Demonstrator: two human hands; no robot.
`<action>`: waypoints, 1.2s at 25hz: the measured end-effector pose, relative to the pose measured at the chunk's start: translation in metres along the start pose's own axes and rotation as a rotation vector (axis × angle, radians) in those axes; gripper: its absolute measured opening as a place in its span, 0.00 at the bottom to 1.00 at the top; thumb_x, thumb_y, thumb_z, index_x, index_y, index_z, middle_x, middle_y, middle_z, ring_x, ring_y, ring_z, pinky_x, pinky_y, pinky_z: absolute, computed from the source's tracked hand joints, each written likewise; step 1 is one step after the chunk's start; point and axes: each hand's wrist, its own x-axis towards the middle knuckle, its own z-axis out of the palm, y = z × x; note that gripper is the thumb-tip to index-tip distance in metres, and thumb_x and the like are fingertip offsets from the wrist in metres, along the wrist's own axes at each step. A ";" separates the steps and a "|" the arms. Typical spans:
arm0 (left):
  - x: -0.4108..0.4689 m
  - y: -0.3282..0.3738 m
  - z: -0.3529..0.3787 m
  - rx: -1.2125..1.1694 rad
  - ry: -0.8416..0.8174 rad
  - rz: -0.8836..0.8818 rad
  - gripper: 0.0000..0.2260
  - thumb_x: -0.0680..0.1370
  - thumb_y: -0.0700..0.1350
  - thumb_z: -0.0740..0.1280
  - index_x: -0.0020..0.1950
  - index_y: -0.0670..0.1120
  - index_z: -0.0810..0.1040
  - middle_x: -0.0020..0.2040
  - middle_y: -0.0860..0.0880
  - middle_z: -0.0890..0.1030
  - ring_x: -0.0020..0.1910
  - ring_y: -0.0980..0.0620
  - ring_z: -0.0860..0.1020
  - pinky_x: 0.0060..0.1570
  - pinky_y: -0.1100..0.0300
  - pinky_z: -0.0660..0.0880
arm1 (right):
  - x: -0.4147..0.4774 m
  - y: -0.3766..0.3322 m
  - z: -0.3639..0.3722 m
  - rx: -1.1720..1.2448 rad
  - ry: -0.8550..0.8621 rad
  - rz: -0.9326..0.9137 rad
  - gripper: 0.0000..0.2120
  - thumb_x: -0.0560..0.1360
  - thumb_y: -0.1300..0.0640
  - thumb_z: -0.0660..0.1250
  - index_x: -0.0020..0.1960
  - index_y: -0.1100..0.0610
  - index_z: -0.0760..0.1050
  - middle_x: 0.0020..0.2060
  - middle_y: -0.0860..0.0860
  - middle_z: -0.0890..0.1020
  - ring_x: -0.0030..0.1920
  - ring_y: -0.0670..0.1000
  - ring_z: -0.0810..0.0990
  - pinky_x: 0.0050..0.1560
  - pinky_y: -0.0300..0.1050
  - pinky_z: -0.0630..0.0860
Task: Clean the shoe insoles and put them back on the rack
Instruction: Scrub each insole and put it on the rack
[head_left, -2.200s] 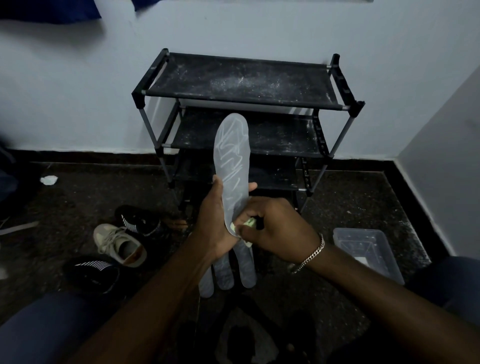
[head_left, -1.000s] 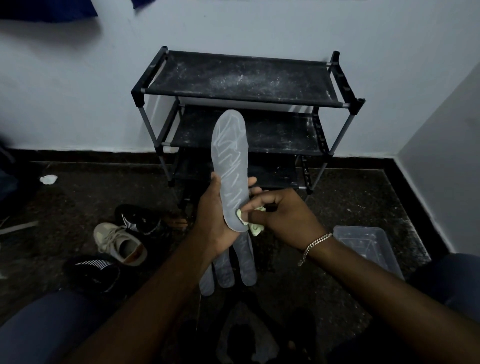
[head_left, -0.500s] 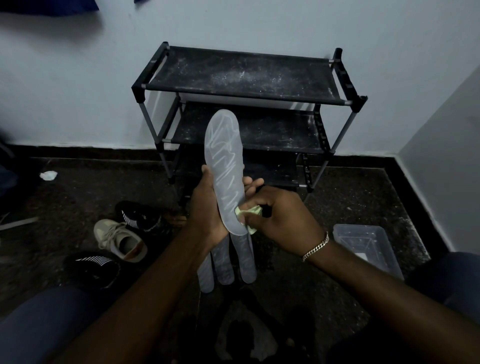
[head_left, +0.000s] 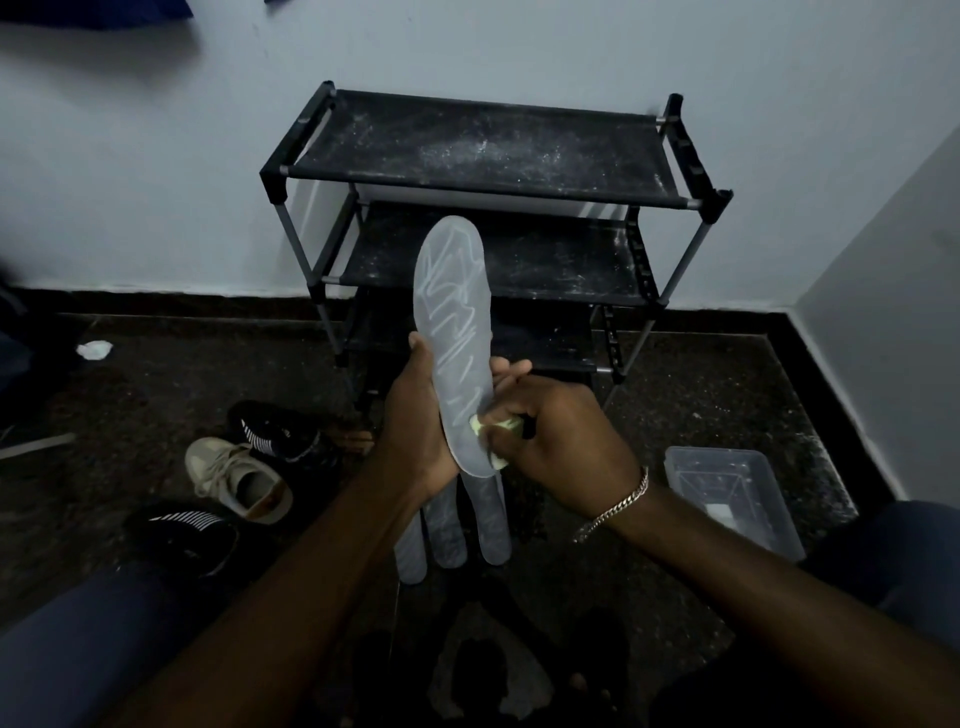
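Observation:
My left hand (head_left: 415, 421) grips a pale grey insole (head_left: 453, 322) upright by its lower half, with the toe end pointing up in front of the rack. My right hand (head_left: 556, 441) pinches a small yellow-green cloth (head_left: 491, 427) and presses it against the heel part of that insole. Three more grey insoles (head_left: 470, 525) lie side by side on the dark floor just below my hands. The black three-tier shoe rack (head_left: 488, 150) stands against the white wall, its dusty shelves bare.
A beige sneaker (head_left: 236, 478) and two black shoes (head_left: 278, 428) lie on the floor at the left. A clear plastic tub (head_left: 727, 493) sits at the right near the wall corner. A crumpled white scrap (head_left: 93, 349) lies far left.
The right hand has kept rubbing the cloth in small strokes over the insole's heel area. The held insole has tilted slightly leftward.

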 end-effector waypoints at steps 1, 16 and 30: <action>0.000 -0.001 0.000 0.028 -0.004 -0.001 0.36 0.81 0.67 0.46 0.51 0.41 0.83 0.46 0.41 0.83 0.54 0.42 0.82 0.57 0.44 0.77 | 0.002 0.004 -0.002 0.001 0.025 0.023 0.06 0.71 0.61 0.76 0.48 0.55 0.87 0.49 0.48 0.86 0.50 0.45 0.83 0.54 0.40 0.78; -0.002 -0.001 0.006 0.017 0.042 -0.051 0.34 0.81 0.67 0.48 0.54 0.38 0.78 0.50 0.38 0.83 0.57 0.40 0.80 0.55 0.45 0.77 | 0.000 -0.007 0.008 0.064 -0.023 -0.041 0.06 0.72 0.64 0.76 0.47 0.56 0.87 0.45 0.48 0.86 0.48 0.43 0.84 0.56 0.31 0.75; -0.001 -0.004 0.008 0.013 0.055 0.006 0.31 0.82 0.64 0.49 0.53 0.40 0.79 0.46 0.41 0.81 0.47 0.44 0.81 0.49 0.51 0.80 | 0.009 -0.006 0.002 0.107 0.008 0.066 0.03 0.72 0.61 0.77 0.45 0.56 0.87 0.45 0.47 0.87 0.53 0.42 0.83 0.58 0.29 0.74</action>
